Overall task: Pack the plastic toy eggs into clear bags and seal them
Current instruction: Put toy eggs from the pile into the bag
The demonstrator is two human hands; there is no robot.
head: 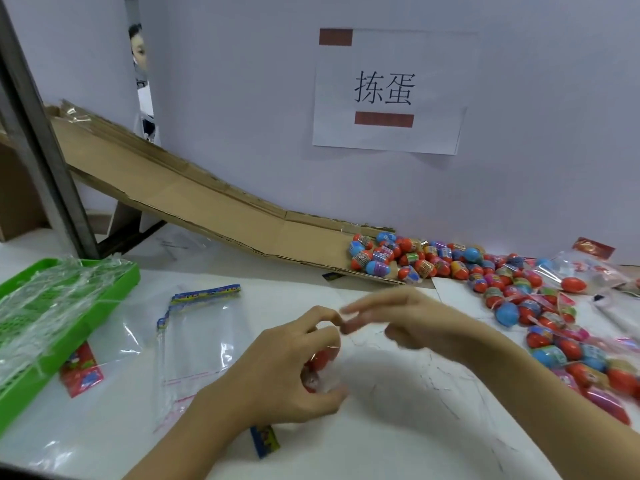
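My left hand (287, 368) is curled around a clear bag (329, 379) with red toy eggs (323, 356) inside, low in the middle of the table. My right hand (408, 317) hovers just to the right of it, blurred, fingers spread and pointing left toward the bag's mouth, holding nothing that I can see. A big heap of red and blue toy eggs (450, 265) lies at the right, spilling from the foot of a cardboard chute (207, 206). A stack of empty clear bags (197, 334) with printed header strips lies left of my hands.
A green plastic basket (114, 282) covered with crumpled clear film sits at the left edge. Filled bags of eggs (581, 275) lie at the far right. A white partition with a paper sign (388, 91) closes off the back. A metal post (34, 140) stands at left.
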